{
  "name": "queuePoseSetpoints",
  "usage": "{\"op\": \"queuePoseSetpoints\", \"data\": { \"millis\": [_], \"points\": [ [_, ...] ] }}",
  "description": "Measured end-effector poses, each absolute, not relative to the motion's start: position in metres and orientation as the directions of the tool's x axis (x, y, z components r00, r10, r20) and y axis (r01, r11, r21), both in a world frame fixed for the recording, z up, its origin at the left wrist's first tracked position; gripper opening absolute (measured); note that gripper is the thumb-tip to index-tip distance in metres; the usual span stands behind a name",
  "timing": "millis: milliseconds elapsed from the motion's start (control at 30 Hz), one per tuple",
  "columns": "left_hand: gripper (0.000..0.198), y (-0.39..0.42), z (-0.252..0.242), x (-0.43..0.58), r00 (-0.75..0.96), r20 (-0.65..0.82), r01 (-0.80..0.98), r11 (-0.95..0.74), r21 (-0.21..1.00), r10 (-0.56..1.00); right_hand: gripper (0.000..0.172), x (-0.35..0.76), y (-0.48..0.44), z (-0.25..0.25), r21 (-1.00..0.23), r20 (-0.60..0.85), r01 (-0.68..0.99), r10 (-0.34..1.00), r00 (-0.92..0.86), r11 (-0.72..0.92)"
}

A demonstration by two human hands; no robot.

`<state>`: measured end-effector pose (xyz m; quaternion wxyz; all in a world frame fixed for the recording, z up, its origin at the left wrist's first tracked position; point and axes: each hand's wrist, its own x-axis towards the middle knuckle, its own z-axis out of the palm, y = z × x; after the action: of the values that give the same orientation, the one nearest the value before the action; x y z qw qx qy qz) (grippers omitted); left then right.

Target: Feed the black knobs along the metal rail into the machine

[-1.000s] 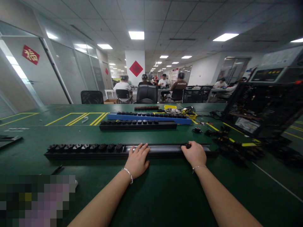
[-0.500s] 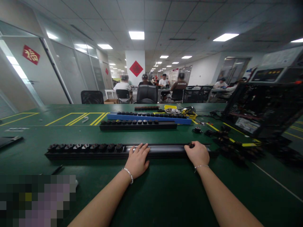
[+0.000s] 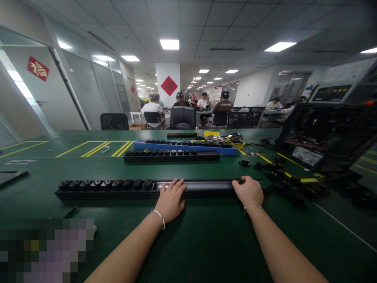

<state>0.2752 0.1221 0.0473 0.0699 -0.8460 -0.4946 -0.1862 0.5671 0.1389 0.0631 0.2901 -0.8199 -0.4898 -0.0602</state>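
Observation:
A long black rail [image 3: 206, 188] lies across the green table [image 3: 206, 243] in front of me, its left part filled with several black socket modules [image 3: 106, 183]. My left hand [image 3: 171, 199] lies flat on the rail's middle with fingers stretched out. My right hand [image 3: 249, 191] is closed on a small black module [image 3: 241, 181] at the rail's right end. Both wrists wear thin bracelets.
Behind lie a second black rail [image 3: 172, 156] and a blue rail [image 3: 185, 147], both with modules. Loose black modules [image 3: 291, 184] are heaped to the right, beside a black machine [image 3: 326, 133]. People sit at desks far back. A blurred patch covers the bottom left.
My right hand with the small module has slid to the right along the rail. My left hand has stayed in place.

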Motion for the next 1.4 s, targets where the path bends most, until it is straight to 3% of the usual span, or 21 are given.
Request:
{"op": "queuePoseSetpoints", "data": {
  "millis": [1400],
  "points": [
    [0.049,0.124,0.044,0.275,0.438,0.402,0.861,-0.504,0.071,0.804,0.042,0.592,0.142,0.063,-0.41,0.367,0.793,0.714,0.596,-0.451]
  ]
}}
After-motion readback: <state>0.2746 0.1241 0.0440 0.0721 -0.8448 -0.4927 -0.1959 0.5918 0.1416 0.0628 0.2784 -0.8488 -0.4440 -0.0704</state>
